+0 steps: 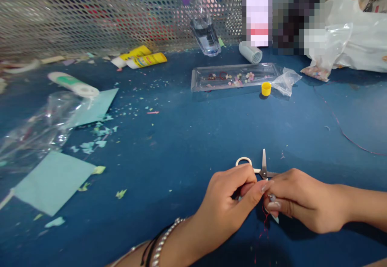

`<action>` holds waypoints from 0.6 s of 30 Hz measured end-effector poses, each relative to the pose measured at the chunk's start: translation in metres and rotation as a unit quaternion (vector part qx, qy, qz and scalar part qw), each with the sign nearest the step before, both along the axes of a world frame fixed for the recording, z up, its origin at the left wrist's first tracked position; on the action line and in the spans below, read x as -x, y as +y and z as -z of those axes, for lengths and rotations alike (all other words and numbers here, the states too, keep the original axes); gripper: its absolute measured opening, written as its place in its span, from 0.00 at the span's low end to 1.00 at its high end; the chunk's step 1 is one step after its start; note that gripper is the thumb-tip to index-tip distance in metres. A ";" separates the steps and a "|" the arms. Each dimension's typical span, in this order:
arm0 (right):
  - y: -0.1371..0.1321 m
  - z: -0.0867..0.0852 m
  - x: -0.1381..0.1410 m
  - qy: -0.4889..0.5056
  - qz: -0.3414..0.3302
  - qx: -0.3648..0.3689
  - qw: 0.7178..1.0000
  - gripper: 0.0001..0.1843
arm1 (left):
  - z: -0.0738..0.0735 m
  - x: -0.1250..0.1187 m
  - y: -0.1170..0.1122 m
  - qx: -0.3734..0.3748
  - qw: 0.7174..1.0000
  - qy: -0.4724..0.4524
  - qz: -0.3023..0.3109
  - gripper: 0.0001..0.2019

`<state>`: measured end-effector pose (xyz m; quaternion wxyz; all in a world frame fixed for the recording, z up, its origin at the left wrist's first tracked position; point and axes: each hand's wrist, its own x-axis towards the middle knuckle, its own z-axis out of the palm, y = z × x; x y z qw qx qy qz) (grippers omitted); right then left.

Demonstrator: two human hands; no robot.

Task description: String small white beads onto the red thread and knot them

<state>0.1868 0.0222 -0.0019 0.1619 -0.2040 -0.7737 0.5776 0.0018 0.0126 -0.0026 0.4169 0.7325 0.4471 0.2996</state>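
Note:
My left hand (232,200) and my right hand (298,204) meet low in the middle of the blue table (187,138), fingers pinched together. Between them hangs a thin red thread (265,218). A tiny pale green piece (275,217) pokes out under my right fingers. Small scissors (262,167) with a white handle lie open on the table just behind both hands, partly hidden by them. What exactly each pinch grips is too small to make out.
A clear plastic tray (236,77) with small beads and a yellow cap (266,88) sit at the back. Glue sticks (145,59), a white tube (74,84), green paper sheets (51,182) and scraps lie left. Plastic bags (347,33) are back right, a mesh wall (90,13) behind.

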 end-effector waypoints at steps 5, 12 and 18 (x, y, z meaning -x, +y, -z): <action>-0.001 0.002 0.000 -0.001 0.004 -0.013 1.000 0.10 | 0.001 -0.001 0.000 -0.036 0.999 0.021 -0.013 0.17; -0.003 0.005 0.001 -0.006 0.003 -0.038 0.999 0.09 | 0.001 -0.004 -0.002 -0.140 0.989 0.049 -0.005 0.17; -0.006 0.004 0.002 -0.002 0.027 -0.047 0.999 0.10 | 0.007 -0.002 -0.003 -0.128 0.991 0.036 -0.002 0.13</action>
